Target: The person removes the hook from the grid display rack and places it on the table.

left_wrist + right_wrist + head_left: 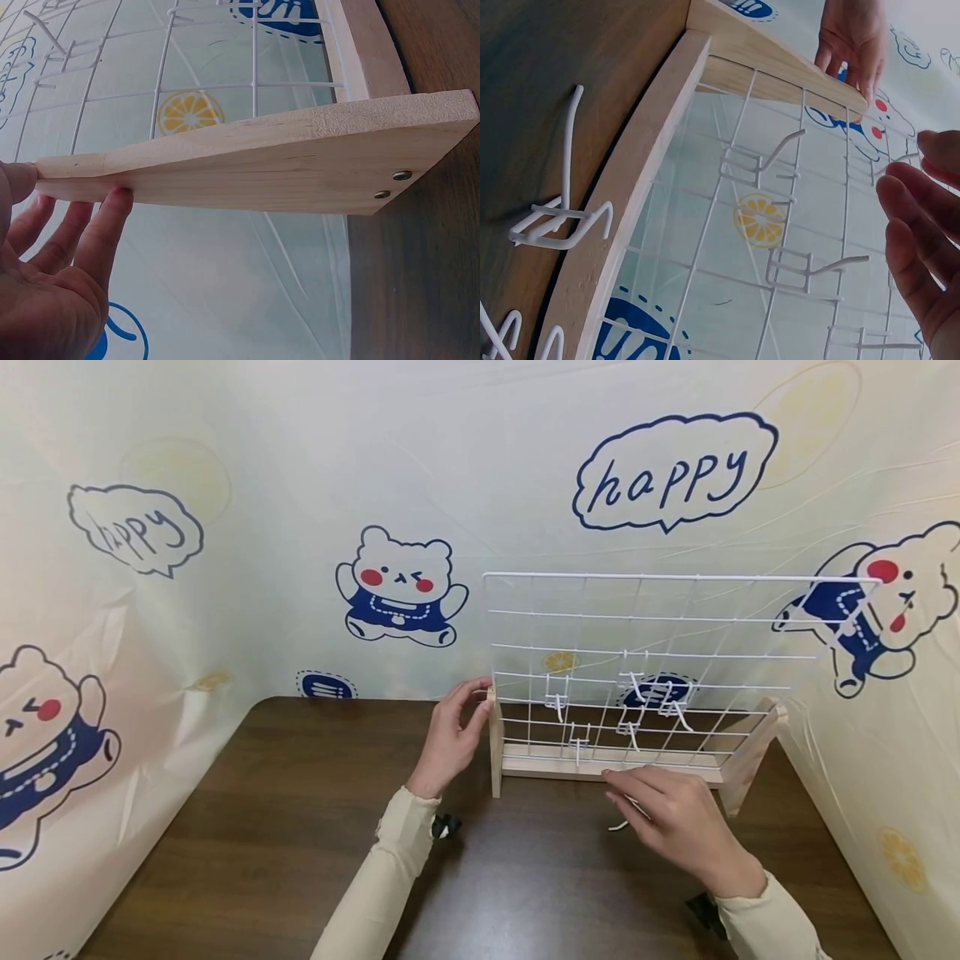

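The rack [639, 617], a white wire grid in a wooden stand, is on the desk [247, 827], right of centre in the head view, with several hooks [840, 264] hung on it. The left hand [450, 739] has its thumb and fingers clamped on the wooden side panel [247, 176]. The right hand [678, 814] is in front, its fingers loosely bent and slightly apart, near a loose hook [566, 201] on the desk.
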Demonstrator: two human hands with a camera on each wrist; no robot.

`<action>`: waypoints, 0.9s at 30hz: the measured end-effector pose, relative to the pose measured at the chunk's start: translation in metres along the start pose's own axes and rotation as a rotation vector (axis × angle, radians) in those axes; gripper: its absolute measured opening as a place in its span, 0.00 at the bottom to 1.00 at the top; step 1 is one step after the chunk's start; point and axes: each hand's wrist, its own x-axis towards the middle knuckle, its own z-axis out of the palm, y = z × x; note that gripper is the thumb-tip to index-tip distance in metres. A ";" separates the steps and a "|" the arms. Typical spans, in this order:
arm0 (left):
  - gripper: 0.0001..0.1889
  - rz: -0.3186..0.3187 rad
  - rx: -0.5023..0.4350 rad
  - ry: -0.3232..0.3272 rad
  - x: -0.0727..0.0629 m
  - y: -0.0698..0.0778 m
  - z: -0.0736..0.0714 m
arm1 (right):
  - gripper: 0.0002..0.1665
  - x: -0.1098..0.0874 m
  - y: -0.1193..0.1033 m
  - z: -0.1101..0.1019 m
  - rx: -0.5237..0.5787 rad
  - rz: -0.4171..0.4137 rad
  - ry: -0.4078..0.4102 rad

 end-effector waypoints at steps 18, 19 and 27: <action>0.17 -0.006 0.006 -0.004 0.000 0.001 0.000 | 0.22 0.008 0.005 -0.006 -0.026 -0.003 0.176; 0.17 -0.010 0.001 -0.005 0.000 0.001 0.000 | 0.22 0.008 0.005 -0.007 -0.027 -0.003 0.189; 0.17 -0.004 0.008 -0.004 0.001 0.001 0.000 | 0.21 0.019 0.007 -0.008 -0.013 0.001 0.298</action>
